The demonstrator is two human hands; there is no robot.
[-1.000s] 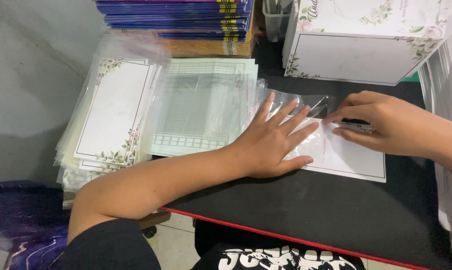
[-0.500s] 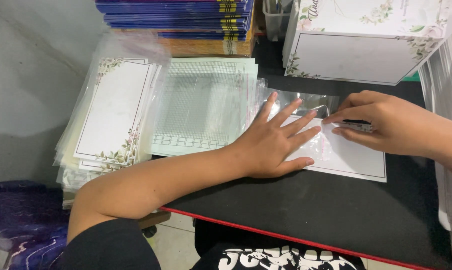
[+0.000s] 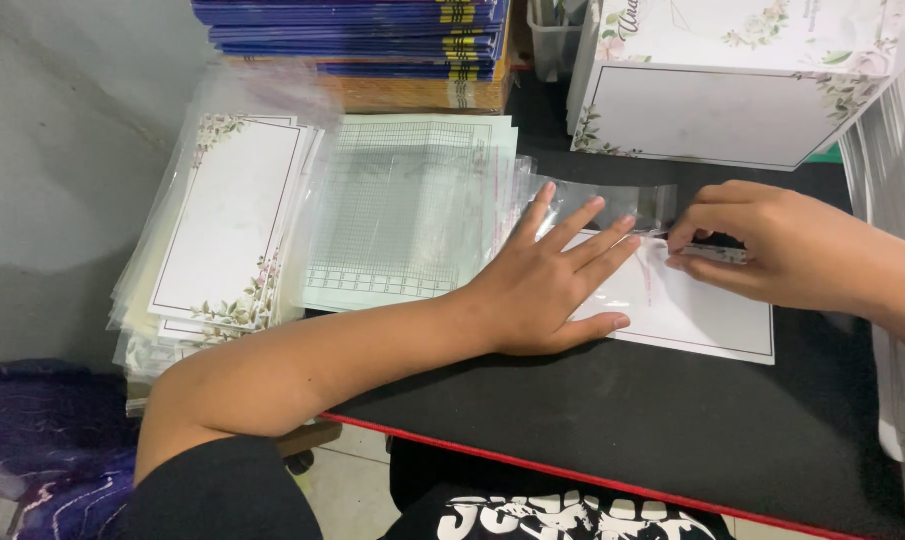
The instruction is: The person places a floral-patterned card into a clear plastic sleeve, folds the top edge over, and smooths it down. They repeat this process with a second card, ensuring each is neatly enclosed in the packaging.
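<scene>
Pressing the left hand [image 3: 547, 285], fingers spread flat, on the white rectangular card in its clear plastic sleeve [image 3: 687, 310] on the black table [image 3: 622, 420] to steady it, while pinching the sleeve's flap [image 3: 662, 235] closed with the right hand [image 3: 772, 245].

Left hand [image 3: 547, 285] flat, palm down, fingers spread and pointing up-right, thumb stretched out along the lower edge; the bare left forearm runs diagonally from the lower left, elbow bent near the bottom left corner, with a black sleeve at the upper arm. Right hand [image 3: 772, 245] enters from the right edge, knuckles up, fingers curled inward with the fingertips [image 3: 677, 262] pinched together at its left end, wrist and bare forearm trailing off to the right. The two hands sit close, left fingertips just beside the right fingertips, not visibly touching.
</scene>
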